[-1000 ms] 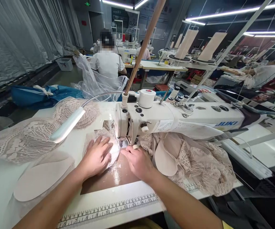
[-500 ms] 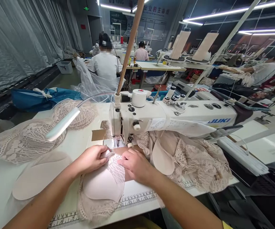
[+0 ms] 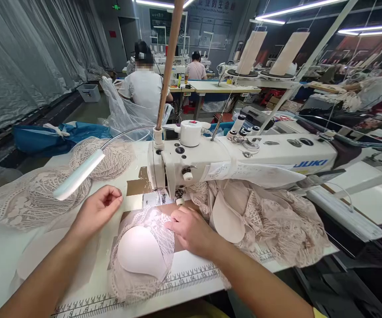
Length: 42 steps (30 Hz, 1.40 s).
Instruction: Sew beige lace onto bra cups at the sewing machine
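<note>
A beige padded cup with lace trim [image 3: 143, 254] lies on the white table in front of the white sewing machine [image 3: 237, 161]. My right hand [image 3: 187, 229] presses its fingers on the lace edge of the cup, just below the needle area. My left hand [image 3: 96, 211] hovers to the left of the cup, fingers loosely curled, with nothing in it that I can see.
A flexible lamp [image 3: 78, 174] reaches over the left of the table. Lace cups [image 3: 39, 194] are piled at the back left, and a heap of lace pieces [image 3: 270, 221] lies under the machine arm at right. A ruler strip [image 3: 138, 293] runs along the front edge. People sit at machines behind.
The cup was pulled from under the needle toward me. My left hand let go of it and moved left, while my right hand stayed on the lace.
</note>
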Tool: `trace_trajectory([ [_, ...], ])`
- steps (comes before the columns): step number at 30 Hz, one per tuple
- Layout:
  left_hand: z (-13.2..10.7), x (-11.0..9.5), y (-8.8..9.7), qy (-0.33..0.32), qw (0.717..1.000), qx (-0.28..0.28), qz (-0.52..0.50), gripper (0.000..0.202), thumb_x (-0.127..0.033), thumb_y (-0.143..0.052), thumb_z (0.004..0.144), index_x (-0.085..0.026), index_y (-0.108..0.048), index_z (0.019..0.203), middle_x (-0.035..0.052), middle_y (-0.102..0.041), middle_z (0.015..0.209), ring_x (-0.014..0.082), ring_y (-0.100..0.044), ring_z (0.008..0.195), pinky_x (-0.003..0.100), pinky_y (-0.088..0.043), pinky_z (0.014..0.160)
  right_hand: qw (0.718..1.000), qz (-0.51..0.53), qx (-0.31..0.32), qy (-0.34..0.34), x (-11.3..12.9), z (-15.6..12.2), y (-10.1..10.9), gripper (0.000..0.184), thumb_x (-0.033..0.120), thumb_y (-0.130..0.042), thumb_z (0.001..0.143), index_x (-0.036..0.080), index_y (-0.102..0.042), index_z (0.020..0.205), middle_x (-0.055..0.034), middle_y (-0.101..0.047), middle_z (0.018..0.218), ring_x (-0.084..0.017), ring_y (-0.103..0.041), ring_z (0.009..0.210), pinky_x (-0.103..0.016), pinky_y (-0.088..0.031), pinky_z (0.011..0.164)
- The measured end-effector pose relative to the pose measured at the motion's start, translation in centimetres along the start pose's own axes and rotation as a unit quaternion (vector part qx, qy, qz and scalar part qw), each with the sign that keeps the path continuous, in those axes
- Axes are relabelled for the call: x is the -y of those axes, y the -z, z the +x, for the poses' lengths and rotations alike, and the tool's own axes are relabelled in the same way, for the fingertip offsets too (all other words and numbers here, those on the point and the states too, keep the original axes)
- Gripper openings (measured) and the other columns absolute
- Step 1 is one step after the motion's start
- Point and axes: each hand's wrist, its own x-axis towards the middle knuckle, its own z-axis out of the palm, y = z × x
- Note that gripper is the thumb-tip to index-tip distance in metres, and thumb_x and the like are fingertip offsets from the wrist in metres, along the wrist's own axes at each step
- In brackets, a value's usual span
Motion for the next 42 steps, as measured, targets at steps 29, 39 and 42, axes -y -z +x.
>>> trace_trajectory([
  [29,1.7,-0.3,-6.2,-0.314,0.871,0.207,0.315,0.04,-0.022,-0.047,0.09,-0.011,-0.058,0.127,0.0172,-0.061,0.126,0.0293,-0.056,0.117,0.043,-0.051,0.097,0.99,-0.059,-0.018,-0.129,0.6,1.5,-1.1,0.022,0.012,-0.049,0.083,0.019,-0.059,0.101,-0.0056,-0.058,0.091,-0.022,-0.046,0.086,-0.035,-0.03,0.071],
  [39,1.3,-0.3,-4.9,-0.328,0.871,0.192,0.311,0.042,-0.011,-0.043,0.086,-0.014,-0.059,0.124,0.0152,-0.059,0.127,0.0307,-0.052,0.12,0.048,-0.044,0.101,0.994,-0.013,-0.078,-0.078,0.0,1.0,-1.1,0.024,0.011,-0.046,0.086,0.018,-0.065,0.098,-0.0034,-0.057,0.079,-0.018,-0.041,0.073,-0.031,-0.032,0.07],
  [42,-0.4,-1.0,-4.6,-0.322,0.888,0.182,0.275,0.036,-0.019,-0.046,0.088,-0.016,-0.058,0.122,0.0146,-0.057,0.127,0.0285,-0.053,0.116,0.043,-0.048,0.095,0.993,-0.006,-0.085,-0.083,-0.3,0.6,-0.7,0.024,0.01,-0.047,0.086,0.017,-0.066,0.098,-0.0034,-0.057,0.077,-0.017,-0.041,0.071,-0.03,-0.033,0.071],
])
